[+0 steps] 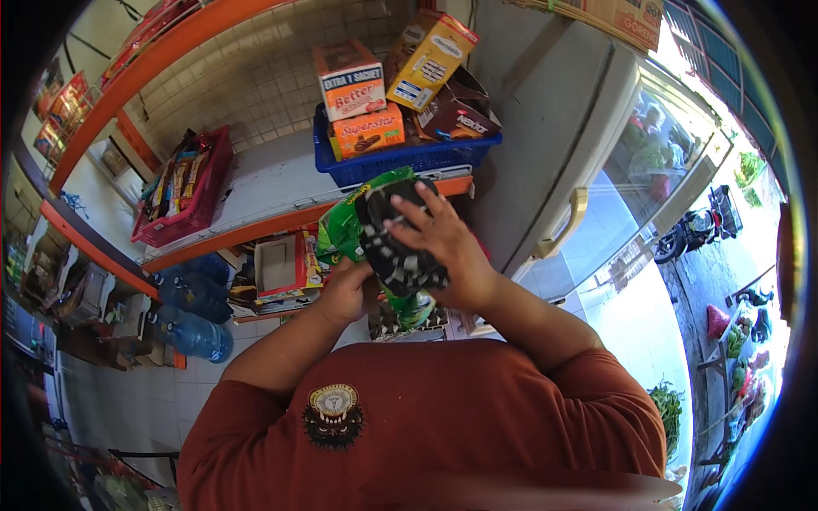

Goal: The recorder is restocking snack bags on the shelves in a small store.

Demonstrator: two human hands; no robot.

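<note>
My left hand (347, 292) grips the lower part of a shiny green plastic package (342, 230) in front of my chest. My right hand (441, 239) lies over a black and white patterned cloth (399, 249), fingers spread, and presses it against the package. Much of the package is hidden behind the cloth and hand. Just beyond my hands, a blue plastic basket (409, 165) on a shelf holds several product cartons, among them an orange box (369, 133) and a yellow box (431, 64).
A pink basket (185, 211) of packaged snacks stands on the white shelf (275, 172) with an orange frame. Large blue water bottles (198, 335) are at lower left. To the right is a refrigerator (543, 115); outside stands a parked motorcycle (693, 223).
</note>
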